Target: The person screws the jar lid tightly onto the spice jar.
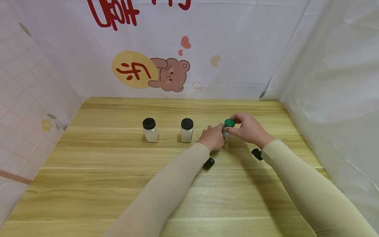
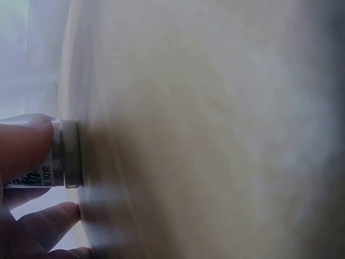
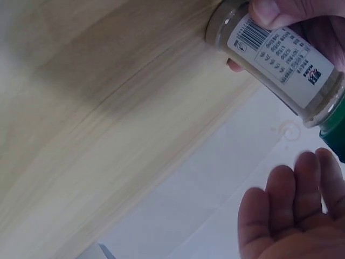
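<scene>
A small clear spice bottle (image 3: 285, 67) with a printed white label and tan contents stands at the right half of the table. My left hand (image 1: 214, 138) grips its body, the left thumb (image 3: 269, 12) lying over the label edge in the right wrist view. Over the green cap (image 1: 229, 122) reaches my right hand (image 1: 250, 129), thumb and forefinger holding its sides. Its other fingers (image 3: 307, 183) extend beside the cap in the right wrist view. The bottle base (image 2: 71, 154) shows close to the wood in the left wrist view.
Two square clear jars, one at the left (image 1: 151, 133) and one nearer (image 1: 187, 133), hold white contents under black lids. A small black object (image 1: 209, 163) shows by the left sleeve, another (image 1: 257, 154) by the right. White printed cloth (image 1: 237, 39) borders the wooden table (image 1: 103, 184).
</scene>
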The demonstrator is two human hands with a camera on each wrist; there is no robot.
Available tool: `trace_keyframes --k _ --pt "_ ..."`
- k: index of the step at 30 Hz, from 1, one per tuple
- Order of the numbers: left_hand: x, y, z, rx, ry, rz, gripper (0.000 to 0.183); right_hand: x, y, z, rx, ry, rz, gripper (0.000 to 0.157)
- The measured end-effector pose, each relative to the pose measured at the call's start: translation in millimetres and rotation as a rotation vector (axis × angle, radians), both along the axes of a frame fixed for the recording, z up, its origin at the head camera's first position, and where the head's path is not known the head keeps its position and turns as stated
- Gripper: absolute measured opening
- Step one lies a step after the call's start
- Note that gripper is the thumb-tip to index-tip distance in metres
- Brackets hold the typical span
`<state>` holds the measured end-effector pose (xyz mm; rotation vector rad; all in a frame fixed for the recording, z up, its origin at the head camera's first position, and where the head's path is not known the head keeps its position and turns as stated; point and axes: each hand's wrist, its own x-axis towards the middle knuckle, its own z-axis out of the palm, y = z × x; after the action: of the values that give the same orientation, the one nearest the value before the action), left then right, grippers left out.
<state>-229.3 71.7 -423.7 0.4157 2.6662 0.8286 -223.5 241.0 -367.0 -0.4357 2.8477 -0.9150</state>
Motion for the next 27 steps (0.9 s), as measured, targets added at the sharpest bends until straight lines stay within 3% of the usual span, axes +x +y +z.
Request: trace_keyframes --k 4,11,15,21,27 --pt "0.2 -1 -2.0 -0.001 0.009 -0.004 0.016 0.1 1 -2.3 -0.02 0.004 0.054 0.057" --pt "3.0 -4 -3.6 0.0 0.014 -0.015 0.017 2.5 -1 -8.1 -0.039 0.013 0.059 0.029" --pt "5.2 -5 -3.1 0.004 0.013 -0.021 0.013 4.3 -3 -10.7 -0.045 0.002 0.026 0.026" --pt "7.5 -7 -3.3 0.017 0.015 -0.029 0.01 9.0 -4 -12.6 -0.046 0.004 0.004 0.034" --pt "8.7 -8 -2.6 -0.01 0.017 -0.031 0.014 9.3 -2 -13.7 -0.048 0.01 0.062 0.063"
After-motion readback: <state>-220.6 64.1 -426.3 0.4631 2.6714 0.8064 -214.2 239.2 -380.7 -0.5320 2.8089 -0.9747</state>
